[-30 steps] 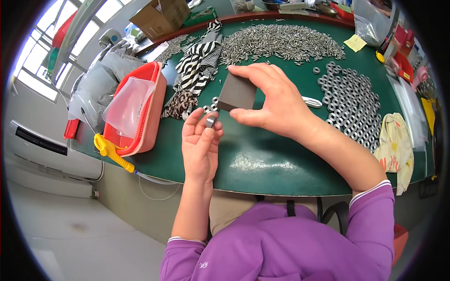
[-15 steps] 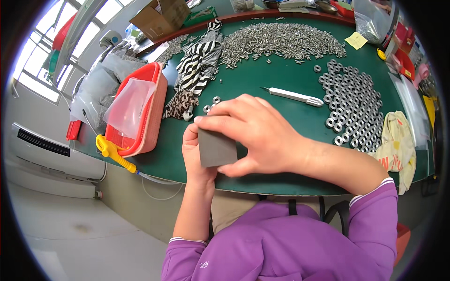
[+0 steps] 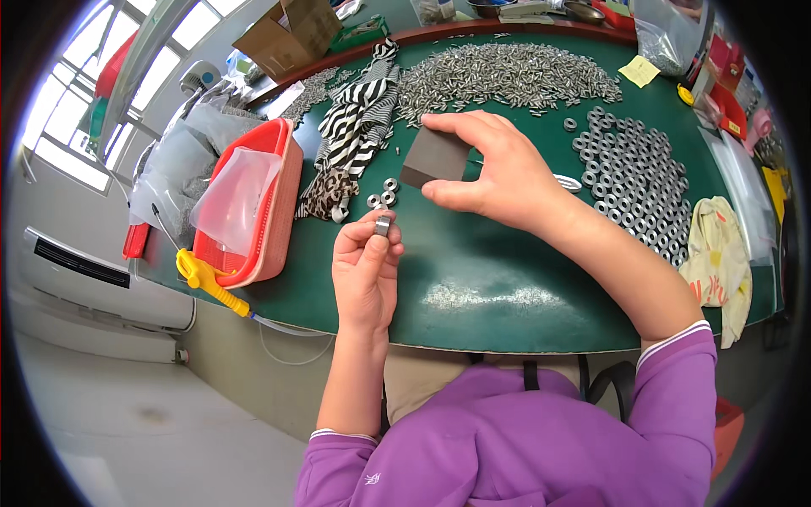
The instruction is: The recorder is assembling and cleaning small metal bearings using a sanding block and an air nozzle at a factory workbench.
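Note:
Between the thumb and fingers of my left hand (image 3: 363, 275) is a small shiny metal ring (image 3: 383, 226). Just beyond it, 3 similar loose rings (image 3: 389, 185) lie on the green table. My right hand (image 3: 515, 173) grips a dark grey rectangular block (image 3: 436, 157) by two opposite sides, raised over the table and apart from the ring. Behind the right hand, a white pen-shaped tool (image 3: 568, 182) is mostly hidden, with only its right end and a bit of its tip showing.
A large spread of metal rings (image 3: 638, 182) lies on the right, beside a stained cloth glove (image 3: 716, 262). Small metal pins (image 3: 507, 76) are heaped at the back. Left are a striped cloth (image 3: 359, 118), a red basket (image 3: 291, 186) and a yellow air gun (image 3: 198, 270).
My right hand has carried the block up and away from my left hand, toward the far side. The ring in my left fingers, hidden behind the block before, now shows.

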{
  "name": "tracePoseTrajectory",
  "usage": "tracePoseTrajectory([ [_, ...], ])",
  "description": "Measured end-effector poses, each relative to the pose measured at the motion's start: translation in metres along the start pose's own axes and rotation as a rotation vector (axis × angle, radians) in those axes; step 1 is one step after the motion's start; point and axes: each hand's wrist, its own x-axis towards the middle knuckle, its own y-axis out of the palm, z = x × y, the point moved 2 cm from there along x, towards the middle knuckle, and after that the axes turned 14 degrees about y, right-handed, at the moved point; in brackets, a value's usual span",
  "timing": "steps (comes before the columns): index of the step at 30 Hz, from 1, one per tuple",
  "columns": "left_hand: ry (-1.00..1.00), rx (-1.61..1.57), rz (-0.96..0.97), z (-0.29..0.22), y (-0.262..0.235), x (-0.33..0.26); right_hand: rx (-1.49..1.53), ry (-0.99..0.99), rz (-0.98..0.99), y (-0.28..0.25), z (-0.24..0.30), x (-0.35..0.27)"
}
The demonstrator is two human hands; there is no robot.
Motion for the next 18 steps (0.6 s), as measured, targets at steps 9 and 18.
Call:
tracePoseTrajectory([
  [9,-0.048,0.085,-0.076,0.001,0.000,-0.003,0.012,-0.074,0.047,0.003,0.013,-0.010],
  [18,-0.002,0.107,-0.094,-0.002,0.006,-0.005,0.013,-0.347,0.106,0.015,0.044,-0.037],
])
